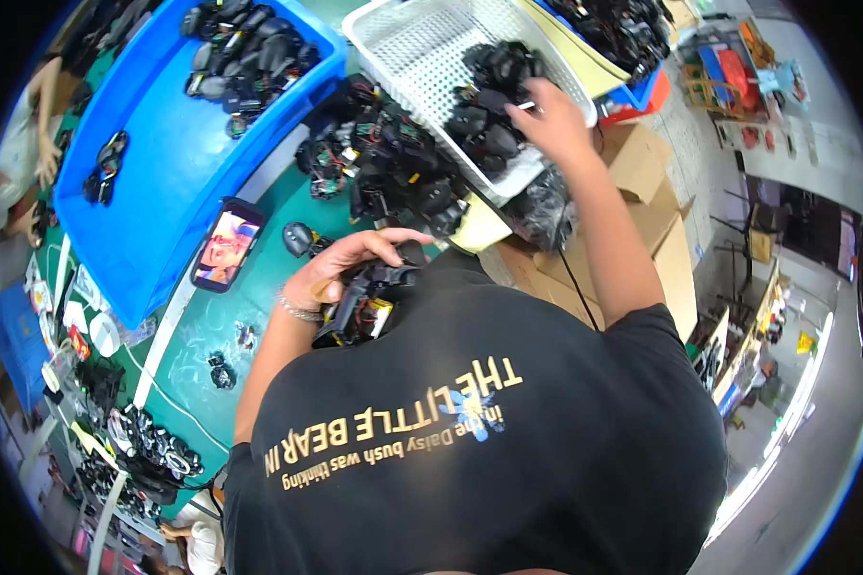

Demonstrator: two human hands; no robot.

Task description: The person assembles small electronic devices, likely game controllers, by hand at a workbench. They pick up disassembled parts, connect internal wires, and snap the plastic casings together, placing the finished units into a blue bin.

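The left hand (340,268) is curled around a black mouse assembly (360,305) with loose coloured wires, held close against the black shirt (489,431) above the green bench top (216,321). A metal bracelet (299,310) is worn at that wrist. The right hand (549,120) is stretched out to a white mesh basket (412,43), where its fingers are closed on one of the black mouse parts (489,105) heaped inside; exactly which piece is gripped cannot be told.

Between the two hands, a pile of black housings with wiring (384,158) is spread on the bench. A single black mouse shell (298,237) is seen just beside a phone (226,244) with a lit screen. A large blue bin (163,163) is set to the left, with more black parts (249,53) gathered at its far end. Brown cardboard boxes (642,201) are stacked below the basket, to the right.
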